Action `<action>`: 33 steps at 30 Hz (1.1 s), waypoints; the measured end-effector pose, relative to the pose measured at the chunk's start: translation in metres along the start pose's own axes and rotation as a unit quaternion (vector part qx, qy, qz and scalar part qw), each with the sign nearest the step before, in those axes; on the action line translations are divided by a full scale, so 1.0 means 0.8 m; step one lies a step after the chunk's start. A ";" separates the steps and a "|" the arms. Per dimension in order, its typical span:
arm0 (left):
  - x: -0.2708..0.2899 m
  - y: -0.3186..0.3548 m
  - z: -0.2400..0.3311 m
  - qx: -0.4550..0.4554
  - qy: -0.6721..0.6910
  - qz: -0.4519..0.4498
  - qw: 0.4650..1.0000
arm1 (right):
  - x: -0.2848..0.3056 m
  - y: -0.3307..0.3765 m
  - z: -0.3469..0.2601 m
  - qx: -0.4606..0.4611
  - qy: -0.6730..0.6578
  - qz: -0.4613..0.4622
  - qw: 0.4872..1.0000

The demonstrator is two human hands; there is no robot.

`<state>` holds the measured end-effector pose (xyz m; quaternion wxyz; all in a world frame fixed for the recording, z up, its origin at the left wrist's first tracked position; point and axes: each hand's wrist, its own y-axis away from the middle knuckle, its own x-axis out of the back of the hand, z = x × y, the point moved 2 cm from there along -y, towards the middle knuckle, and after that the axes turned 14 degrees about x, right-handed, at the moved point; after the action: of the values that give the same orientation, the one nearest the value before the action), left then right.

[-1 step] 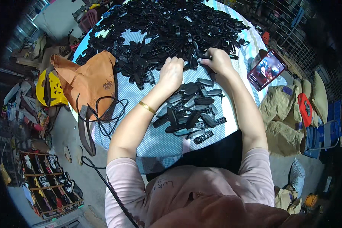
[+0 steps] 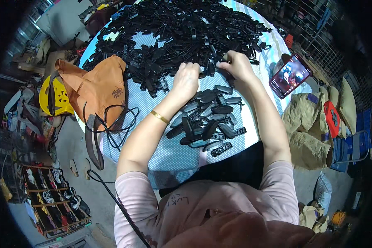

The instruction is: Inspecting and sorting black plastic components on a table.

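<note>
A broad heap of small black plastic pieces point(image 2: 182, 39) covers the far part of the round table point(image 2: 153, 159). My left hand point(image 2: 187, 77) is closed at the heap's near edge, its fingers curled down; what they hold is hidden. To its right, my right hand point(image 2: 238, 66) has thumb and fingers bent toward each other beside dark pieces. Whatever lies in that pinch is too dark to make out. Between my forearms sits a smaller pile of long black plastic pieces point(image 2: 208, 118), some showing slotted, frame-like undersides.
An orange-brown cloth bag point(image 2: 97, 89) and a looped black cable point(image 2: 122, 113) lie at the table's left. A phone point(image 2: 290, 76) with a lit screen stands at the right edge. Beyond are a yellow plastic item point(image 2: 53, 97), tan sacks point(image 2: 308, 144) and a shoe rack point(image 2: 53, 198).
My right hand has shifted very slightly away from me, its thumb a little higher. My left hand and both piles look the same.
</note>
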<state>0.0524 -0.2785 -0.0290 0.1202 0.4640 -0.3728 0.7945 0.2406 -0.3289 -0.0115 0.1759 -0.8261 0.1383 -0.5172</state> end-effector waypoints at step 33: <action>0.021 -0.011 0.001 0.284 0.604 -0.146 0.730 | -0.006 0.016 -0.097 0.152 -0.138 0.170 0.964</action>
<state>0.0485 -0.2753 -0.0107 0.2978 -0.0527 0.0937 0.9486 0.1676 -0.3498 0.0107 0.4025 -0.8171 0.1708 -0.3757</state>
